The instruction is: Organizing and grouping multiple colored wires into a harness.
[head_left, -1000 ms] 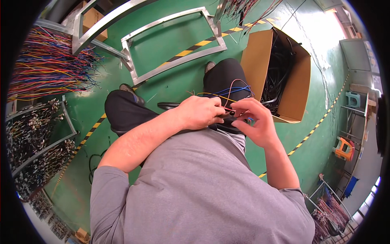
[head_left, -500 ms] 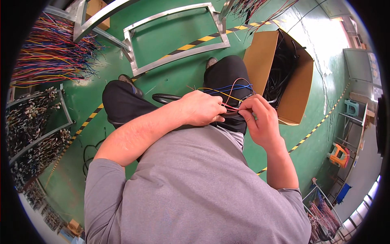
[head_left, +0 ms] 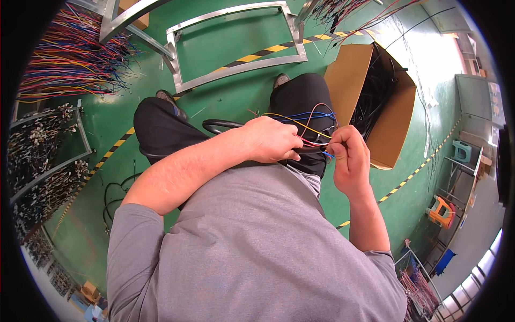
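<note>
Over my lap, my left hand (head_left: 271, 140) is closed around a bundle of thin coloured wires. Yellow, blue and brown wires (head_left: 307, 119) loop above the fingers, and red and white strands run across toward the other hand. My right hand (head_left: 347, 155) pinches wire ends between thumb and fingertips; a short blue end sticks out below them. A thick black cable (head_left: 217, 125) loops out left of my left hand over my thigh. More black cable lies under the wires, partly hidden by the hands.
An open cardboard box (head_left: 394, 126) full of black cables stands beside my right knee. Ahead is a metal frame (head_left: 241, 72) on the green floor. Racks of coloured wires (head_left: 75, 61) stand at left. An orange stool (head_left: 441, 211) is at right.
My right hand has shifted slightly right and down, drawing a little away from the left. A white strand and a blue end now show between the hands. My left hand stays nearly still.
</note>
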Demonstrator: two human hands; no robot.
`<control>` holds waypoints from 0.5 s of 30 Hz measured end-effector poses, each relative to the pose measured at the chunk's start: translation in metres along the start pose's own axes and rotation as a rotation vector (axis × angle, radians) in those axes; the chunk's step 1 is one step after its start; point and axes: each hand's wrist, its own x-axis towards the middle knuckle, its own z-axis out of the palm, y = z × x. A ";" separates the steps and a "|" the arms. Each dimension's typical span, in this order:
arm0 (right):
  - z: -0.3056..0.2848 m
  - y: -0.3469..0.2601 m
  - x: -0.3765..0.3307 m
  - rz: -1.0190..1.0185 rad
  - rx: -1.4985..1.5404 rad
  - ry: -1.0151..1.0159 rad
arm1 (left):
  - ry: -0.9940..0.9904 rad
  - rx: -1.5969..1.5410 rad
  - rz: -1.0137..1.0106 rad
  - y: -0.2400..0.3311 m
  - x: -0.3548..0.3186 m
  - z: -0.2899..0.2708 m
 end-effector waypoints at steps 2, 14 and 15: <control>0.000 0.000 -0.001 0.016 0.022 0.004 | -0.016 -0.007 -0.020 0.002 0.000 -0.002; -0.005 0.002 0.000 0.196 0.496 -0.026 | 0.004 0.003 -0.006 0.001 0.002 0.004; -0.009 0.006 -0.002 0.239 0.483 -0.057 | 0.006 0.002 -0.004 0.001 0.003 0.005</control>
